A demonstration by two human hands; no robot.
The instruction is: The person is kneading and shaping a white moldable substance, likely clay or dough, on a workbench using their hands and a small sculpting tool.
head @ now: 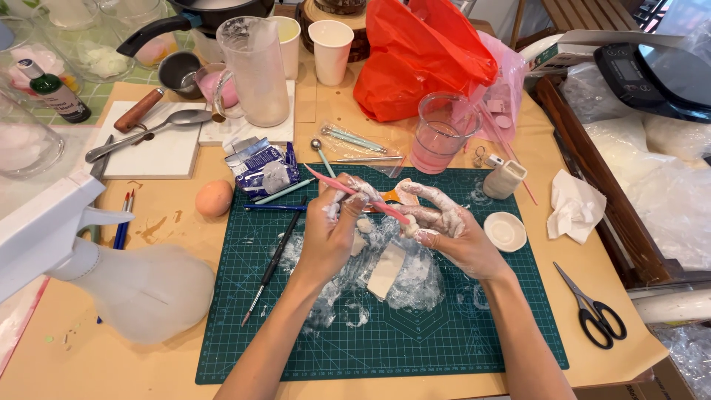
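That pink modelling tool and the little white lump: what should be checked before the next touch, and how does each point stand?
1. Pink tool gripped firmly by the left hand: ok.
2. Small white lump held in the right hand: ok.
3. Tool tip meets the lump: cannot tell, fingers cover it.
4. Hands clean: not ok, both are smeared white.
5. Green cutting mat under the work: ok, though plastic wrap and white smears lie on it.
6. Cup of pink water clear of the elbows: ok.
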